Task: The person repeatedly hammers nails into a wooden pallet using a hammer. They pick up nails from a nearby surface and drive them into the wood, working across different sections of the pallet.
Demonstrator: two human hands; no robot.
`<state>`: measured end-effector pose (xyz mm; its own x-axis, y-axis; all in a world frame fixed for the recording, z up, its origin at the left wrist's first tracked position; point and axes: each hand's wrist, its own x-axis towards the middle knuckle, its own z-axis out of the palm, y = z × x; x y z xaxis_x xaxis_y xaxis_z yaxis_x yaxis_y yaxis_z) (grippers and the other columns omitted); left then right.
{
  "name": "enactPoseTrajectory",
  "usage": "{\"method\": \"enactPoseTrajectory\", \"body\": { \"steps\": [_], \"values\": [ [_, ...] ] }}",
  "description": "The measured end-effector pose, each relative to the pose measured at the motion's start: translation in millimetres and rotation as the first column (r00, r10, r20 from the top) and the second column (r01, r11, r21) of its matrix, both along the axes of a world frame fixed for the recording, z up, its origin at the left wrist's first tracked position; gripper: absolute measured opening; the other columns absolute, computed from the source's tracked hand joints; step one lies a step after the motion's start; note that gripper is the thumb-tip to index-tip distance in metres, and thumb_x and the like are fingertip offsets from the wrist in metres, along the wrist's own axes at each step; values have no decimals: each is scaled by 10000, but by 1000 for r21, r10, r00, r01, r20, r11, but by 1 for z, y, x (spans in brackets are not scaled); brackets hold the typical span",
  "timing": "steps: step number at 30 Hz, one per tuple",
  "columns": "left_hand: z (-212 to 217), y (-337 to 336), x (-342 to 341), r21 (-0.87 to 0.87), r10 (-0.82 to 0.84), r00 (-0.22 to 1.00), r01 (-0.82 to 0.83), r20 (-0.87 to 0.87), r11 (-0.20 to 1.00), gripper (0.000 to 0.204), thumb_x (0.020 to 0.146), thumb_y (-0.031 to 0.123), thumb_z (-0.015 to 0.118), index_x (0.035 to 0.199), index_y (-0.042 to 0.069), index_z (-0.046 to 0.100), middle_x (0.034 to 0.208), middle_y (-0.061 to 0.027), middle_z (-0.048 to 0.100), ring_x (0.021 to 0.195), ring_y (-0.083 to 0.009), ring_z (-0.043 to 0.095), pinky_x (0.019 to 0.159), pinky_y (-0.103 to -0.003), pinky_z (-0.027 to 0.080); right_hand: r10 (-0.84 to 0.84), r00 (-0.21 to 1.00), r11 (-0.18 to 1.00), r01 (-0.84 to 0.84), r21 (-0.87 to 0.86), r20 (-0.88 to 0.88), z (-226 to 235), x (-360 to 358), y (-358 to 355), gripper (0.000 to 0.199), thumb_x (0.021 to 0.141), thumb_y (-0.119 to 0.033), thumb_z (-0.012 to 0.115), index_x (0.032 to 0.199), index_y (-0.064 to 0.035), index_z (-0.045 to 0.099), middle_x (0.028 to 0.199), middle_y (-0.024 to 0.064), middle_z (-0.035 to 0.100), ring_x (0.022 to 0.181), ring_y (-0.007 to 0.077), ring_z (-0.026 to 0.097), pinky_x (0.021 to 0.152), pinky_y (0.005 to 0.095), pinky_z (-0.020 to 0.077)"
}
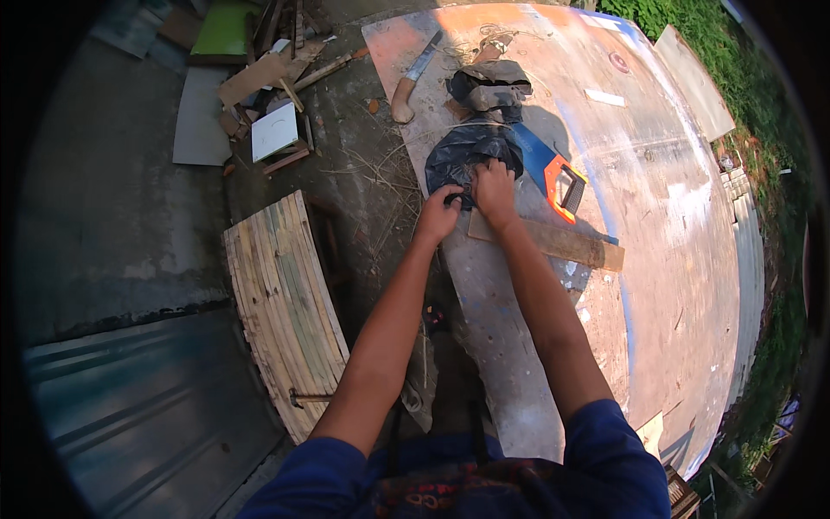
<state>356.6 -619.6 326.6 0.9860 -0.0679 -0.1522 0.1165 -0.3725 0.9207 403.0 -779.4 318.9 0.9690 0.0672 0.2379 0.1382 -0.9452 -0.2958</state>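
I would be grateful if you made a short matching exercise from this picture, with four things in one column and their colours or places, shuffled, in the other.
Things:
1. Handsaw
2. Black plastic
3. Wooden-handled blade
4. Plank

Descriptions:
A. Near the far left corner of the worktop
B. Passes under the right forearm
C. Blue, with an orange and black handle
D. Held by the left hand and the right hand

Right pairs: 1-C, 2-D, 3-A, 4-B
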Motion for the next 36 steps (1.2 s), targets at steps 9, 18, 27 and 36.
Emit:
{"method": "enactPoseTrajectory", "body": {
  "steps": [9,18,27,36],
  "values": [
    [40,39,26,-155,15,1000,-15,-2,988,251,991,157,600,1169,1,684,1039,-103,733,995,-189,679,893,-335,513,-27,999,978,32,208,-27,11,13,-9,166,965,-191,568,1068,-84,643,1045,136,656,1025,346,609,859,516,416],
    [88,70,-19,-313,50,999,-52,-14,948,247,1036,188,575,1172,16,687,1031,-63,727,976,-151,671,895,-306,505,11,988,930,-66,360,154,28,13,-16,122,937,-75,603,985,-4,690,932,235,682,908,400,669,803,470,520],
    [148,128,-88,-345,284,955,-296,-85,891,267,1057,233,530,1195,64,683,1077,-19,727,965,-98,645,838,-294,496,-19,999,878,34,478,-35,40,16,-15,118,917,-117,701,918,-1,679,806,187,720,776,327,726,706,404,543],
    [162,146,-149,-379,482,852,-523,-206,763,268,1072,244,497,1188,74,669,1071,-18,715,985,-119,651,874,-318,504,67,988,678,57,733,-138,13,25,-24,162,996,-117,612,962,10,706,800,105,734,686,181,718,627,319,548]
  ]
}}
